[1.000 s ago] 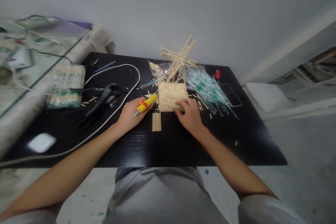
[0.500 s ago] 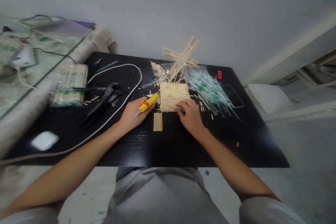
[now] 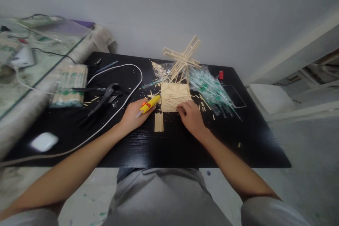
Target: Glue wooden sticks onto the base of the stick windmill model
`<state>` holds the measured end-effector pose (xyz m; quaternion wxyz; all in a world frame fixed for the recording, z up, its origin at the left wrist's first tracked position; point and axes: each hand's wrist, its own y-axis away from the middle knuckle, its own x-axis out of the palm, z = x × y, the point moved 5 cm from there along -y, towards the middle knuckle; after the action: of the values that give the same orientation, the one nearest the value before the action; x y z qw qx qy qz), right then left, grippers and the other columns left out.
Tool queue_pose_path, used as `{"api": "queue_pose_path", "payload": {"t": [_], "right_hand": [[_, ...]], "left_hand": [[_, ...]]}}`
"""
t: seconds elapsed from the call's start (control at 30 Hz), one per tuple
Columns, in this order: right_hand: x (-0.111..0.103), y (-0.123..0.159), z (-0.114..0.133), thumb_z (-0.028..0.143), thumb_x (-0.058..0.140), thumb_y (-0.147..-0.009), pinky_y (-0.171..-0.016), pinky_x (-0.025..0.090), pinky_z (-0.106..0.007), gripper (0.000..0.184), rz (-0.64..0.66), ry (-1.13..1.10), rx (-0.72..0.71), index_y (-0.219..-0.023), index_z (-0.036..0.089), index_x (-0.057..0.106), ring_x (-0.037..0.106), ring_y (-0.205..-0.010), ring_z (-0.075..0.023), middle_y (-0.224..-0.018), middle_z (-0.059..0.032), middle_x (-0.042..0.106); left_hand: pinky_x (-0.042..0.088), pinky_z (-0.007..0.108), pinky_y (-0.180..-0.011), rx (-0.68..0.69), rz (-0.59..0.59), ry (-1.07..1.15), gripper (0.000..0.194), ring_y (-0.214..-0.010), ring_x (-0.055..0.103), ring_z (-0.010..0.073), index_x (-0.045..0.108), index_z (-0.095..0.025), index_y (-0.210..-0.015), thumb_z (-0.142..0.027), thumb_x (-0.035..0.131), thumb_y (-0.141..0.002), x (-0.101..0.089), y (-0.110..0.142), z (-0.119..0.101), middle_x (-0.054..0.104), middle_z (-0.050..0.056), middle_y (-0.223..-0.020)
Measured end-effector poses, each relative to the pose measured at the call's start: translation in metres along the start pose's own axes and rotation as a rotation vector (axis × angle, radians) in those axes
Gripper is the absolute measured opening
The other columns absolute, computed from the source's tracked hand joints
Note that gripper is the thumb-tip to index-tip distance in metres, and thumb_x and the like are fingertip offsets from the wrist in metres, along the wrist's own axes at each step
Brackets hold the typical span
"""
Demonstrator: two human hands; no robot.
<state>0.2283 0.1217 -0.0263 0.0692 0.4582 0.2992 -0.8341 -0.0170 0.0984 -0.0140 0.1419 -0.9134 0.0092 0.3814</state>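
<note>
My left hand (image 3: pixel 135 113) is closed around a yellow glue gun (image 3: pixel 150 103) with a small red light on it. A translucent glue stick (image 3: pixel 138 114) pokes out of its near end, and the tip points up and right toward a square panel of pale wooden sticks (image 3: pixel 174 88). Loose sticks lie across that panel. At its front right corner my right hand (image 3: pixel 192 116) has thumb and fingers pinched together; what is between them is too small to make out. Just in front of the panel lies a short row of sticks (image 3: pixel 159 123), side by side.
Behind the panel rises a cross-shaped stick frame (image 3: pixel 184 56). Wrapped sticks (image 3: pixel 210 90) and a phone (image 3: pixel 234 96) lie to the right. Pliers (image 3: pixel 107 99), a stick pack (image 3: pixel 69 85), a looping white cable (image 3: pixel 116 113) and a white case (image 3: pixel 45 142) are on the left.
</note>
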Motion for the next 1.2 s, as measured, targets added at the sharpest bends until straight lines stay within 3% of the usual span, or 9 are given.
{"api": "queue_pose_path", "payload": {"t": [0.2,0.57,0.7,0.83,1.03,1.2], "right_hand": [[0.001,0.001,0.002,0.019,0.058,-0.101,-0.087,0.051,-0.043,0.013,0.01,0.006,-0.014,-0.105,0.02,0.071,0.064,-0.095,-0.0294,-0.098,-0.0112,0.072],[0.001,0.003,0.002,0.021,0.053,-0.103,-0.091,0.055,-0.046,0.021,-0.015,-0.036,-0.014,-0.106,0.022,0.074,0.067,-0.098,-0.0291,-0.099,-0.0109,0.073],[-0.006,0.004,0.014,0.02,0.054,-0.102,-0.092,0.056,-0.044,0.024,-0.044,-0.1,-0.03,-0.118,0.021,0.072,0.067,-0.1,-0.0284,-0.101,-0.011,0.073],[-0.006,0.009,0.036,0.016,0.054,-0.1,-0.091,0.057,-0.042,0.034,0.062,-0.202,-0.085,-0.13,0.024,0.068,0.068,-0.095,-0.0254,-0.099,-0.0084,0.072],[0.003,0.017,0.052,0.007,0.059,-0.089,-0.08,0.056,-0.032,0.027,0.239,-0.299,-0.154,-0.105,0.022,0.074,0.068,-0.083,-0.0196,-0.09,-0.0049,0.07],[0.008,0.02,0.054,0.006,0.06,-0.088,-0.08,0.055,-0.032,0.018,0.272,-0.251,-0.203,-0.094,0.019,0.072,0.067,-0.082,-0.0202,-0.086,-0.0053,0.069]], "left_hand": [[0.039,0.029,-0.064,0.021,0.003,-0.02,0.03,-0.068,0.06,0.0173,0.055,-0.022,-0.076,-0.044,0.063,-0.095,0.003,0.0,0.002,0.061,0.0,-0.072],[0.04,0.029,-0.063,0.036,0.0,-0.015,0.031,-0.066,0.059,0.0163,0.054,-0.022,-0.076,-0.043,0.063,-0.096,0.002,0.0,0.001,0.06,0.0,-0.071],[0.039,0.029,-0.063,0.045,-0.001,0.008,0.03,-0.066,0.057,0.0157,0.054,-0.022,-0.076,-0.043,0.062,-0.096,0.003,0.0,0.002,0.059,-0.001,-0.071],[0.039,0.029,-0.064,0.035,-0.002,-0.002,0.029,-0.068,0.058,0.0162,0.054,-0.023,-0.077,-0.044,0.063,-0.096,0.005,0.0,0.005,0.061,0.0,-0.073],[0.04,0.029,-0.063,0.028,-0.009,0.007,0.031,-0.066,0.058,0.016,0.053,-0.022,-0.075,-0.042,0.063,-0.095,0.003,-0.001,0.002,0.059,-0.001,-0.071],[0.039,0.029,-0.063,0.014,-0.013,-0.001,0.03,-0.066,0.058,0.0161,0.054,-0.022,-0.076,-0.042,0.064,-0.095,0.003,0.0,0.003,0.059,-0.001,-0.071]]}}
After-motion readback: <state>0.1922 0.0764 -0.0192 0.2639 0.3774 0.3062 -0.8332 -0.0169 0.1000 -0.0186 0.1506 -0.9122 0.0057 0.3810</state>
